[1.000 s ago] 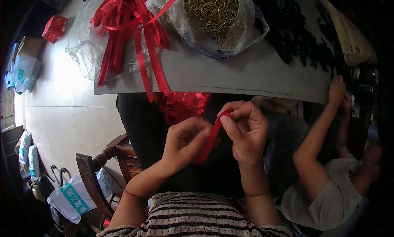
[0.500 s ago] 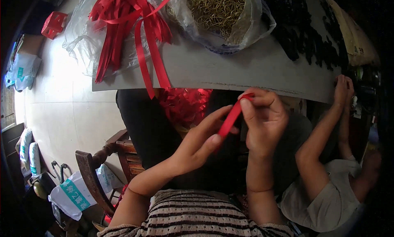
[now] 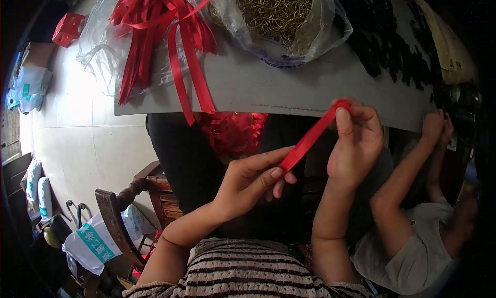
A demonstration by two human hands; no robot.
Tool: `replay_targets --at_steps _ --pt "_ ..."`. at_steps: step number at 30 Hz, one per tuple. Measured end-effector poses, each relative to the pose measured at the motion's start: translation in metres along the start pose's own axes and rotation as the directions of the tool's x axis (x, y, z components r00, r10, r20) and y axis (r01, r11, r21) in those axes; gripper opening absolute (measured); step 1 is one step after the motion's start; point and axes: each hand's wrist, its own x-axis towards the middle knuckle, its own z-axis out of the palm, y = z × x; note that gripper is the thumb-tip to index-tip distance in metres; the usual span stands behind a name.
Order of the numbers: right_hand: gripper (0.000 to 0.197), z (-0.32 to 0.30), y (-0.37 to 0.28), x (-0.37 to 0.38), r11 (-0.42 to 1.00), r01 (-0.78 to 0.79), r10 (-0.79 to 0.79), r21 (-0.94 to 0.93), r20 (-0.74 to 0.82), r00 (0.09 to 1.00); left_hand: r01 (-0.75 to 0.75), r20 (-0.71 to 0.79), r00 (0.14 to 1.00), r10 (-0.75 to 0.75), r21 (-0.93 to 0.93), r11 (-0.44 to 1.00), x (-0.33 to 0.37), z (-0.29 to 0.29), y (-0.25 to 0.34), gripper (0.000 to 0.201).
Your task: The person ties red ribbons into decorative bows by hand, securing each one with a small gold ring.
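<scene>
A red ribbon (image 3: pixel 309 141) stretches taut on a slant between my two hands, in front of the table edge and above my lap. My left hand (image 3: pixel 254 180) pinches its lower end between thumb and fingers. At the upper end, my right hand (image 3: pixel 357 139) grips the ribbon, which is looped or folded by the thumb; the exact shape there is blurred. Below the table edge, a heap of red ribbon pieces (image 3: pixel 235 132) sits between my knees. On the table, a bundle of long red ribbons (image 3: pixel 150 45) lies on clear plastic, some strips hanging over the edge.
A clear bag (image 3: pixel 330 37) of thin gold-coloured wire pieces (image 3: pixel 274 11) stands on the grey table (image 3: pixel 248 89). Black strips (image 3: pixel 392 45) lie to its right. A co-worker's arms (image 3: pixel 400 179) reach to the table at right. A wooden chair (image 3: pixel 121 215) and a red plastic stool (image 3: pixel 68 29) are at left.
My right hand has moved up and to the right, drawing a longer stretch of ribbon out from my left hand. The co-worker's hands have lowered slightly.
</scene>
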Motion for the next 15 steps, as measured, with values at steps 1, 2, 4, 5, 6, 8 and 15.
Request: replay_targets --at_steps 1,2,4,5,6,8,15 --pt "0.014 0.000 0.000 -0.003 1.000 -0.003 0.003 0.004 0.003 1.000 -0.033 -0.040 0.999 0.033 -0.010 0.999 0.000 -0.001 0.000 0.040" --pt "0.015 -0.002 -0.001 -0.010 0.905 0.263 -0.248 -0.334 0.087 0.965 -0.033 -0.045 0.998 0.032 -0.009 0.999 0.000 -0.001 -0.001 0.040" --pt "0.022 -0.002 -0.017 -0.033 0.570 0.527 -0.350 -0.630 0.394 0.850 -0.104 -0.146 0.983 0.111 0.050 0.993 -0.001 -0.003 -0.001 0.042" --pt "0.022 0.001 -0.021 -0.037 0.566 0.525 -0.348 -0.636 0.393 0.851 -0.102 -0.140 0.984 0.108 0.047 0.994 0.000 -0.001 0.000 0.042" --pt "0.025 0.005 -0.023 -0.040 0.602 0.527 -0.284 -0.600 0.455 0.844 -0.146 -0.145 0.977 0.156 0.071 0.987 0.001 0.001 0.001 0.042" --pt "0.028 0.008 -0.022 -0.043 0.640 0.520 -0.218 -0.566 0.515 0.829 -0.187 -0.148 0.969 0.200 0.096 0.978 0.002 0.001 0.000 0.043" --pt "0.020 -0.002 -0.008 -0.041 0.975 -0.086 0.168 -0.205 0.428 0.888 -0.201 -0.149 0.962 0.230 0.188 0.961 0.001 0.006 0.008 0.044"
